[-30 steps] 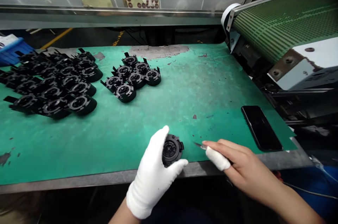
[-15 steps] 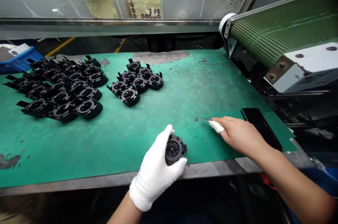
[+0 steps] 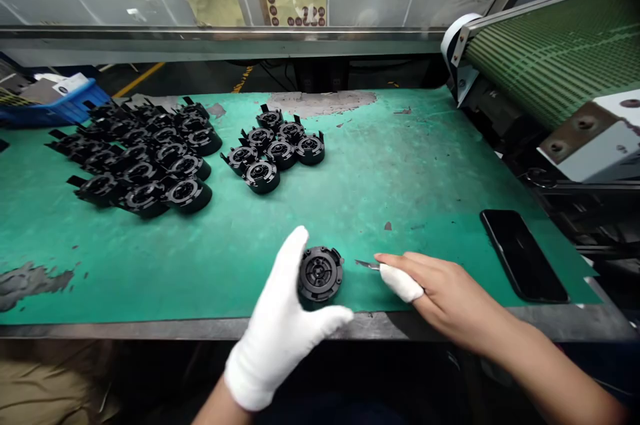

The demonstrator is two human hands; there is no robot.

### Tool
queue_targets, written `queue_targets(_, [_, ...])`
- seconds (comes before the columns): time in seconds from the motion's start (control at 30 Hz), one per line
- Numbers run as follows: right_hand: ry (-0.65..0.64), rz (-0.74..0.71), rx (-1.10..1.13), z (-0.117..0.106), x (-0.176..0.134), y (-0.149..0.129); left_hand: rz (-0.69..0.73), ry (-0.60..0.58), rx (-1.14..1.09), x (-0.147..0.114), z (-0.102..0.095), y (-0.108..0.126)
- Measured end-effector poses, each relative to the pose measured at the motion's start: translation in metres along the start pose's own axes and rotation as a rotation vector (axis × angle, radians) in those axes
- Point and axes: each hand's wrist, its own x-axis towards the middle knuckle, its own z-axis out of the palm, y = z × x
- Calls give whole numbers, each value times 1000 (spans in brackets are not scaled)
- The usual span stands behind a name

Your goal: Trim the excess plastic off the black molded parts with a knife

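Observation:
A round black plastic part [image 3: 320, 273] with a ringed face lies near the table's front edge. My left hand [image 3: 283, 318], in a white glove, curves around its left side, fingers and thumb spread apart; whether the palm side touches the part is hidden. To the right of the part, my right hand [image 3: 420, 278] is closed on a small thin-bladed knife [image 3: 369, 265], its tip pointing left at the part with a gap between. A white cover wraps the right thumb, and the knife's handle is hidden in the hand.
Several black round parts with upright tabs stand in a big cluster [image 3: 145, 158] on the left and a smaller group [image 3: 280, 148] at mid-table. A phone [image 3: 523, 255] lies at right. Beyond are a green conveyor belt [image 3: 560, 45] and a blue bin [image 3: 75, 105].
My right hand has brought the knife left and nearer the round part. The left thumb and fingers have spread wider around the part. The whole view has shifted.

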Motion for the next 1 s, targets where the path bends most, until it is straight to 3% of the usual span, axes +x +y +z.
queue_targets(0.1, [-3, -48, -85, -5, 20, -14, -11, 91, -18, 0, 30, 3])
queue_targets(0.17, [-21, -72, -154, -10, 33, -21, 5, 120, -8, 1, 36, 1])
queue_targets(0.53, [-65, -133, -378, -26, 62, -27, 44, 109, -23, 2, 34, -8])
queue_targets(0.63, [-8, 54, -456, -29, 67, -12, 60, 82, -6, 4, 28, -5])
queue_targets(0.7, [46, 208, -490, -34, 67, 5, 60, -18, -11, 6, 18, -4])
queue_targets(0.83, [86, 221, -382, -37, 52, 25, 53, -293, -65, 8, -9, -10])
queue_targets(0.9, [80, 143, -226, -30, 36, 19, 35, -260, -180, 6, -17, -15])
queue_targets(1.0, [38, 40, -18, -13, 15, 1, -10, -107, -392, 1, -15, -17])
